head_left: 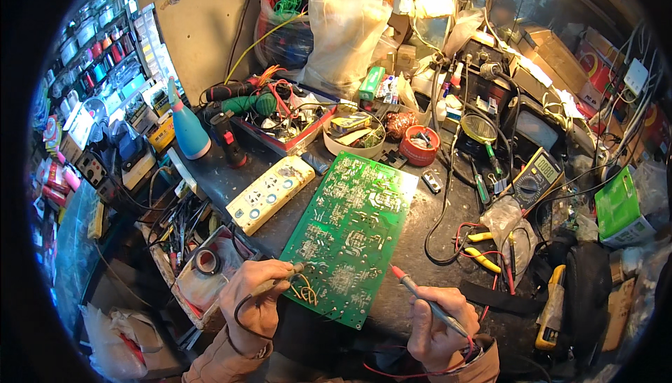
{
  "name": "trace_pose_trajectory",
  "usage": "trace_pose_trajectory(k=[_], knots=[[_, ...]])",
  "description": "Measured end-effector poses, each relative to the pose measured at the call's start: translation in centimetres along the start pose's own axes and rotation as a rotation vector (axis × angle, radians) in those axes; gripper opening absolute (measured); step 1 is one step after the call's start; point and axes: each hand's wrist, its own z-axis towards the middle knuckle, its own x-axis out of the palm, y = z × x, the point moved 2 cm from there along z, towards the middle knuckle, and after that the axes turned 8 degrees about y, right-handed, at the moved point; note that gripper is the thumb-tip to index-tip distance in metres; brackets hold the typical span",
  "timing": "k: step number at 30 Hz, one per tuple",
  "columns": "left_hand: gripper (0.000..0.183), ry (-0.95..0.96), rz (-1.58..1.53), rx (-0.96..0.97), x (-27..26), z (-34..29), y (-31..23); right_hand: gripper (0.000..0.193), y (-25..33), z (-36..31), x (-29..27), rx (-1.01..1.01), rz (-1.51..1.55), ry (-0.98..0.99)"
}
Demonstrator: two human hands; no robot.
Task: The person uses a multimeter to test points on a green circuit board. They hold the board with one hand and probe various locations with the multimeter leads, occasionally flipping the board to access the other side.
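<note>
The fingers of the person's left hand [253, 300] are closed in a pinch around a slim, brownish-grey pen-shaped probe [299, 268] with a dark lead, its end over the lower left part of the board; whether it touches cannot be told. The fingers of the right hand [442, 321] pinch a grey pen-shaped probe with a red tip [406, 280] and a red lead, its point just beside the board's right edge. Both probes look light and stiff, their leads soft, and are best held by the barrel behind the tip. Between and beyond the hands, a large, flat, green rectangular circuit board [350, 232] lies tilted to the right on the dark, worn table [418, 243], its face dotted with silvery solder joints. It is probably rigid and fairly light for its size, but its joints could be fragile and its surface prickly; the bare long edges seem the safest hold. Thin yellow wires [306, 292] loop over its lower left corner. Farther out, a cream plastic power strip [271, 194] sits left of the board, and yellow-handled pliers [483, 260] and a yellow-and-black multimeter [537, 179] lie to its right.
</note>
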Motion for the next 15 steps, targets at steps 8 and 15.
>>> trace_pose_trajectory(k=[8, 15], knots=[[0.024, 0.013, 0.01, 0.221, -1.3, 1.1, -4.8, 0.028, -0.3, 0.3, -0.5, -0.124, -0.085, 0.115], [0.028, 0.234, -0.073, 0.565, 1.5, 0.9, -9.5, 0.048, 0.1, 0.0, -0.2, -0.359, -0.053, 0.264]])
